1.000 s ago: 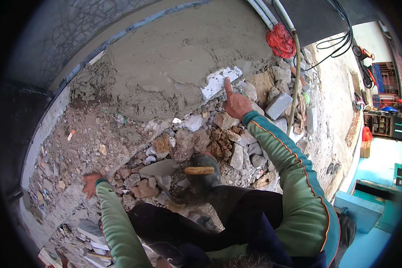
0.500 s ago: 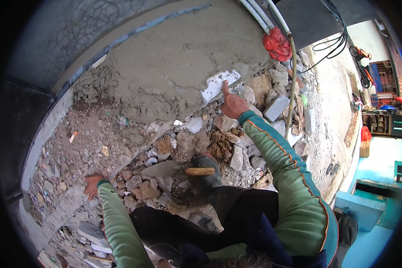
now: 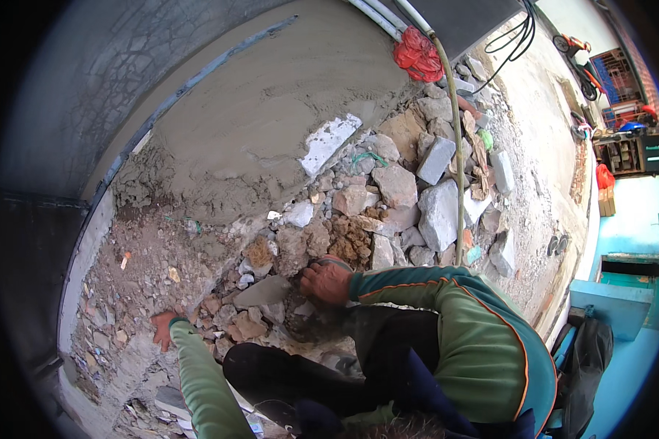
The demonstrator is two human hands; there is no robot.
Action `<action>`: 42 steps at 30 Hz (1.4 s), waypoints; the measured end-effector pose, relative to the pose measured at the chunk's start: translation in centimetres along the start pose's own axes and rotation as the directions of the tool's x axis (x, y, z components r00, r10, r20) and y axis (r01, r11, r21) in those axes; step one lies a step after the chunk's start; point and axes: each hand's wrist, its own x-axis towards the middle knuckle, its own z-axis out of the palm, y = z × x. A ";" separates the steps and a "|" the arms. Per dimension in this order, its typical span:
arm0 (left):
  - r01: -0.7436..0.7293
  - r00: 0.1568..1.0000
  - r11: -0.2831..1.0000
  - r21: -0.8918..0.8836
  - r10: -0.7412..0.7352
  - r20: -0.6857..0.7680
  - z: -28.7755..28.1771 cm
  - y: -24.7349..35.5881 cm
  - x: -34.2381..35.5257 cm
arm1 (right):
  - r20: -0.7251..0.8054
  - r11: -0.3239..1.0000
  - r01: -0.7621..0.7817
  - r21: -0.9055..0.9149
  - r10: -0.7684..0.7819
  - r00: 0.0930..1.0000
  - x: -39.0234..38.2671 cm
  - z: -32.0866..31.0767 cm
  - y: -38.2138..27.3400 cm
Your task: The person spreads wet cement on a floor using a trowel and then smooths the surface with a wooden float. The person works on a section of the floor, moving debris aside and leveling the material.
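Note:
My right hand (image 3: 326,282) is closed over the wooden handle of a trowel, beside my dark boot; the hand hides the handle. The trowel's grey blade (image 3: 262,293) rests on the broken stones to the left of that hand. On the left, my left hand (image 3: 164,328) presses down on the gritty rubble with its fingers apart and holds nothing. Farther off, a white broken slab piece (image 3: 330,143) lies at the edge of the smoothed wet mortar (image 3: 249,102).
Loose stones and broken blocks (image 3: 438,212) heap up on the right. A yellowish hose (image 3: 458,146) and white pipes wrapped in a red plastic bag (image 3: 418,55) rise there. A grey wall (image 3: 73,110) bounds the left, with a dark cable (image 3: 516,40) at far right.
My right hand has left the white slab piece and come back toward me onto the trowel's handle. My left hand stays on the rubble. The view has shifted slightly.

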 end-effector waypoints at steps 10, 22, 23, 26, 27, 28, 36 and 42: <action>-0.034 0.993 0.999 -0.011 0.032 -0.116 0.7 1.8 1.9 | -0.101 0.260 -0.157 0.953 0.761 0.641 -2.4 -6.8 6.5; -0.290 0.957 0.786 0.546 0.220 0.190 -0.8 0.1 0.1 | 0.265 -0.377 0.268 0.887 0.889 0.372 -1.1 -16.8 30.1; -0.173 0.985 0.891 0.419 0.156 0.073 0.1 -0.1 0.2 | 0.315 -0.453 0.279 0.847 0.850 0.423 -0.3 -15.4 28.5; -0.004 0.984 0.996 0.086 0.019 -0.175 2.4 -0.3 1.9 | 0.356 -0.491 0.205 0.847 0.809 0.467 2.9 -12.6 20.0; 0.001 0.978 0.998 0.063 0.013 -0.208 3.1 -0.2 2.8 | 0.381 -0.544 0.227 0.808 0.775 0.504 3.9 -12.3 17.5; -0.002 0.977 0.998 0.068 0.017 -0.213 3.8 -0.1 3.9 | 0.397 -0.593 0.248 0.766 0.740 0.544 4.9 -12.3 15.3; 0.028 0.981 0.998 0.051 -0.018 -0.196 1.5 0.2 0.9 | 0.421 -0.580 0.088 0.810 0.678 0.603 3.2 -11.0 1.7; -0.033 0.993 0.999 -0.001 0.033 -0.109 -0.2 0.8 1.1 | 0.128 -0.081 -0.127 0.989 0.896 0.425 0.1 -15.9 15.7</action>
